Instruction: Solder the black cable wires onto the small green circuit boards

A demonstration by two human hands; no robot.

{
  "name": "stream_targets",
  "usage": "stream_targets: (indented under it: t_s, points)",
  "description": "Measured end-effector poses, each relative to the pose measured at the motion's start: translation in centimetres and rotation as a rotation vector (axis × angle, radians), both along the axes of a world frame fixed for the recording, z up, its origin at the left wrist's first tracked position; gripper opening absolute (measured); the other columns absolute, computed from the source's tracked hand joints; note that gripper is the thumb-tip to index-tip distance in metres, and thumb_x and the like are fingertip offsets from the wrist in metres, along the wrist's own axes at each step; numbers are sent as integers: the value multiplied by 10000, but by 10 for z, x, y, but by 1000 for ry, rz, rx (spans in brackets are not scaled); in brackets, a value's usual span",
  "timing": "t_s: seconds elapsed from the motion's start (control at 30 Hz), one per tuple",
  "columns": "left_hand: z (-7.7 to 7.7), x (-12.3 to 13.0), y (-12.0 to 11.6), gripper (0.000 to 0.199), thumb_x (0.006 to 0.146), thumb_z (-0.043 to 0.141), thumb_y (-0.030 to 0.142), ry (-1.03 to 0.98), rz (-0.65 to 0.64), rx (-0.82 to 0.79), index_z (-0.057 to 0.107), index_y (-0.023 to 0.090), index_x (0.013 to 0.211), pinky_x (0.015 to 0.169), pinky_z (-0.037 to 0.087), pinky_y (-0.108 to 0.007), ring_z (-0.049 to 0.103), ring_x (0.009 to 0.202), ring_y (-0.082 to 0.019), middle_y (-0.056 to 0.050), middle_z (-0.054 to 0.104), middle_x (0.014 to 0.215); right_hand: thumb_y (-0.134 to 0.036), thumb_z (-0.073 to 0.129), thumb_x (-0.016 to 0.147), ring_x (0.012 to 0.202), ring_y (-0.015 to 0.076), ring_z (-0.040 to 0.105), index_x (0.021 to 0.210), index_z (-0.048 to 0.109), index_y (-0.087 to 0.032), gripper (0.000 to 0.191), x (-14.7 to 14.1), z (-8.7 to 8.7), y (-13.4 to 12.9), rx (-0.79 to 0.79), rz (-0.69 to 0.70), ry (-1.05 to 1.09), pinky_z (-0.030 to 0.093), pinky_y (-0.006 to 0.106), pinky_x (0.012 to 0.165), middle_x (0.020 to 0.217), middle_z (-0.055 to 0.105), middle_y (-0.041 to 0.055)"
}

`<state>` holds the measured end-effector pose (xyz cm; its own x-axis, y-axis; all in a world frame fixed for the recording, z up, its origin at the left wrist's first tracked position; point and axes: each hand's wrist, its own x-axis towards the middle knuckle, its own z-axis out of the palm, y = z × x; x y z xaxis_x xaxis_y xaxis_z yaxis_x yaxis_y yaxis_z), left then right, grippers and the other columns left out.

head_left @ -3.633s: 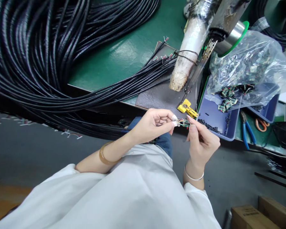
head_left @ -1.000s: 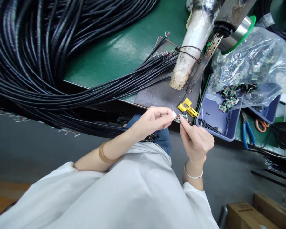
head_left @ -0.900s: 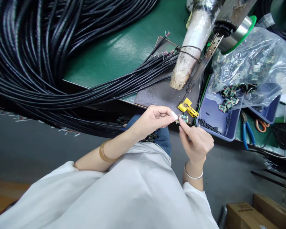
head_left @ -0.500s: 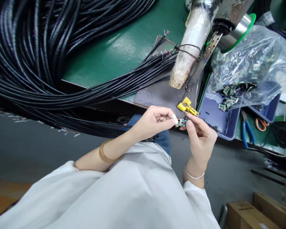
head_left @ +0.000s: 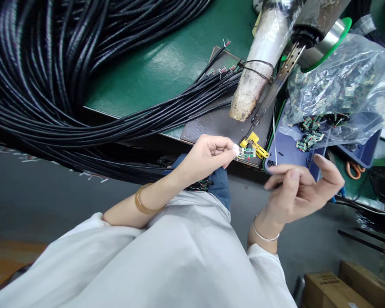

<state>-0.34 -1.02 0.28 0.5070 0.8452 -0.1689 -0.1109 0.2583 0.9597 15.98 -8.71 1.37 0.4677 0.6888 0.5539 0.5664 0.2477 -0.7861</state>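
My left hand [head_left: 210, 155] pinches a small green circuit board [head_left: 248, 152] by the thin wire ends at its left side. White covering shows on a fingertip there. The board's right side is free, just in front of a yellow clip-like fixture [head_left: 256, 145] at the bench edge. My right hand [head_left: 297, 188], slightly smeared, is off to the right with its fingers bent but apart. A thin silver solder wire [head_left: 275, 139] runs down to its fingers; a firm grip on it does not show. The soldering iron [head_left: 276, 85] points down towards the yellow fixture.
A thick bundle of black cables [head_left: 131, 124] crosses the green bench [head_left: 141, 64] from the left. Beside the iron stands a white extraction tube [head_left: 255, 77]. On the right are a solder spool [head_left: 327, 45], a bag of boards [head_left: 346, 90], a purple tray [head_left: 284, 132] and orange-handled scissors [head_left: 353, 170].
My right hand has let go of the board and moved right to the solder wire, its fingers spreading. My left hand keeps the board, now slightly higher.
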Motion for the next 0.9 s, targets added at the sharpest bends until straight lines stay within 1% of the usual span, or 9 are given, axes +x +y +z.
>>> stream_targets:
  t_s: [0.1, 0.17, 0.27, 0.33, 0.43, 0.57, 0.67, 0.8, 0.9]
  points:
    - [-1, 1, 3, 264, 841, 645, 261, 22, 23, 27, 584, 142, 614, 537, 356, -202, 460, 527, -70, 16, 542, 552, -175, 630, 926, 741, 179, 777, 1075, 628, -230, 158, -1, -2, 2, -84, 23, -61, 649, 313, 656, 916, 786, 9]
    - [-1, 1, 5, 252, 839, 647, 266, 27, 37, 34, 594, 142, 626, 537, 365, -202, 468, 526, -73, 14, 551, 553, -178, 674, 901, 906, 207, 784, 983, 648, -213, 93, -2, -5, 6, -155, 91, -117, 669, 345, 771, 1029, 790, 49]
    - [0, 4, 7, 232, 835, 652, 270, 35, 54, 43, 607, 140, 648, 533, 374, -198, 475, 523, -73, 14, 555, 556, -185, 680, 895, 1026, 216, 761, 945, 646, -214, 68, -2, -9, 12, -229, 211, -162, 666, 337, 798, 1158, 764, 87]
    - [1, 6, 8, 223, 829, 655, 267, 41, 77, 53, 605, 140, 651, 517, 367, -194, 463, 513, -70, 21, 539, 551, -182, 675, 892, 1038, 222, 758, 908, 627, -217, 62, -2, -11, 17, -238, 241, -171, 665, 351, 809, 1161, 763, 91]
    - [1, 9, 11, 193, 818, 656, 250, 32, 118, 85, 608, 140, 666, 490, 348, -184, 446, 510, -64, 29, 525, 564, -161, 671, 881, 997, 214, 767, 865, 600, -219, 94, -3, -13, 21, -205, 236, -160, 666, 366, 823, 1164, 762, 87]
    - [0, 11, 13, 144, 818, 653, 218, 7, 151, 135, 632, 133, 703, 488, 364, -166, 466, 532, -56, 16, 579, 634, -140, 666, 872, 938, 195, 778, 844, 584, -215, 114, -3, -12, 24, -172, 238, -138, 669, 340, 805, 1178, 760, 84]
    - [-1, 11, 13, 139, 823, 657, 224, 22, 167, 143, 649, 130, 721, 495, 383, -159, 487, 540, -57, 5, 615, 663, -146, 655, 878, 961, 207, 777, 845, 578, -218, 111, -3, -11, 25, -177, 252, -130, 673, 357, 813, 1194, 755, 92]
    - [1, 11, 13, 135, 814, 668, 222, 29, 184, 150, 655, 130, 716, 489, 389, -156, 490, 527, -57, 7, 610, 638, -133, 659, 870, 1020, 226, 765, 846, 581, -219, 119, -3, -9, 27, -154, 266, -99, 675, 386, 846, 1205, 750, 100]
    - [5, 10, 14, 128, 808, 670, 211, 32, 197, 153, 660, 128, 712, 480, 385, -155, 486, 513, -55, 12, 601, 616, -122, 669, 861, 993, 223, 770, 849, 593, -221, 125, -4, -7, 27, -153, 274, -99, 676, 389, 846, 1218, 745, 99]
